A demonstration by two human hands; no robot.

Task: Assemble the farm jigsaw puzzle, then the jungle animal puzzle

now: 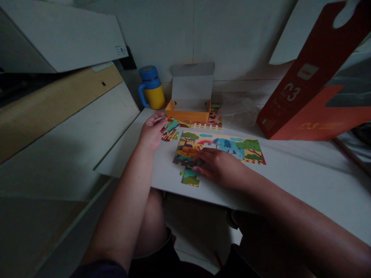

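My right hand (218,166) is over the lower edge of a partly joined animal jigsaw puzzle (226,146), with thumb and fingertips closing on a dark puzzle piece there. Its fingers hide part of the picture. Just below, joined green and teal pieces (190,178) jut toward the table's front edge. Blue elephants, a spotted cat and trees show on the assembled part. My left hand (151,131) is raised at the left, thumb and index finger curled around what looks like the pale edge of a puzzle piece. Beside its fingertips lies a small pile of loose puzzle pieces (171,133).
Behind the puzzle stands an open orange box (188,114) with its lid up, partly over a printed sheet (216,119). A blue and yellow mug (155,92) is at back left. Clear plastic (239,110) and a large orange-red carton (290,100) are on the right.
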